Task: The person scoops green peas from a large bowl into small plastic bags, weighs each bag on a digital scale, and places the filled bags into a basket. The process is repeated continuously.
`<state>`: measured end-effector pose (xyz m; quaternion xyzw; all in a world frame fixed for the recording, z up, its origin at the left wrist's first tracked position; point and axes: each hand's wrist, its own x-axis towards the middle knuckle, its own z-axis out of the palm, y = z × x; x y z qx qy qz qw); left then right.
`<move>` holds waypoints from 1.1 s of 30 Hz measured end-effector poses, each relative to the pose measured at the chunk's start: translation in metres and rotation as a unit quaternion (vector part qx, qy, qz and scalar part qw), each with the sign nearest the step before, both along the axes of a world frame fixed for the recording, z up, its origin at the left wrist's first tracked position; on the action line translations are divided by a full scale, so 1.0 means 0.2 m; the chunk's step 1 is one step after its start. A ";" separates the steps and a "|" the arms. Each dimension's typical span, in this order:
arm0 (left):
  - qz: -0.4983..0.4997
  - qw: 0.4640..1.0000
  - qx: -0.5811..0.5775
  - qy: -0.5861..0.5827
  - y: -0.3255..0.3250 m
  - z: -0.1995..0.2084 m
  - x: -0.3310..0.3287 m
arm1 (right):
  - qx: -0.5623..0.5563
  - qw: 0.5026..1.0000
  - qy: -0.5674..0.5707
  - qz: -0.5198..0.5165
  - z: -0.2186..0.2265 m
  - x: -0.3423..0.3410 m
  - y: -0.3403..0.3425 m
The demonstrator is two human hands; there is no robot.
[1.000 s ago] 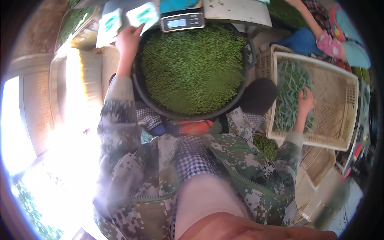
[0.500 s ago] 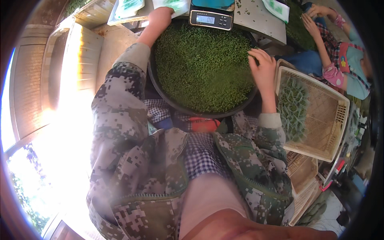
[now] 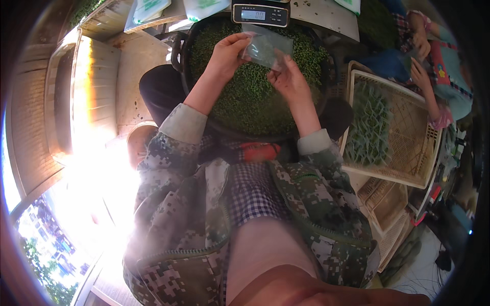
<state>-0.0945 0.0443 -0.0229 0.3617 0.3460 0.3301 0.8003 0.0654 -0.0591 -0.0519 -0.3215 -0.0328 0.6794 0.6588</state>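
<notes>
Over a round black basin (image 3: 185, 64), both of my hands hold up one small clear plastic bag (image 3: 265, 47). My left hand (image 3: 228, 56) pinches its left edge between thumb and fingers. At the lower right corner, my right hand (image 3: 293, 81) has thumb and fingers closed on the film. The bag looks flat, with nothing visible inside. Small green berries (image 3: 255, 97) heap the basin beneath my hands. Just beyond the bag, a digital scale (image 3: 260, 14) with a lit display stands at the table's edge.
Flat printed bags (image 3: 204, 7) lie on the table (image 3: 319, 18) at far left. To my right, a cream plastic crate (image 3: 413, 127) holds filled clear bags of green (image 3: 367, 125), with more crates below. A co-worker's hands (image 3: 421, 66) are at far right. Bright light falls in from the left.
My left hand has come from the printed bags back over the basin, now with a bag. My right hand has moved left from the basin's right side to grip that bag.
</notes>
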 end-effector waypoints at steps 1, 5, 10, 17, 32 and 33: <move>0.012 1.000 -0.004 0.029 0.00 -0.04 0.00 | -0.018 0.999 -0.036 -0.022 -0.03 0.01 -0.01; 0.060 0.992 -0.109 -0.022 -0.11 -0.10 0.11 | -0.125 0.977 -0.098 -0.142 -0.07 0.03 -0.02; 0.042 0.985 -0.158 -0.054 -0.22 -0.11 0.18 | -0.060 0.988 -0.058 -0.129 -0.26 0.12 -0.05; 0.129 0.946 0.223 0.195 -0.07 -0.01 -0.07 | -0.054 0.635 -0.769 -0.045 -0.39 0.14 -0.07; 0.209 0.940 0.218 0.162 -0.07 0.00 -0.16 | 0.089 0.724 -0.648 0.219 -0.35 -0.20 -0.14; 0.217 0.937 0.222 0.162 -0.07 0.02 -0.17 | 0.072 0.766 -0.591 0.243 -0.36 -0.26 -0.12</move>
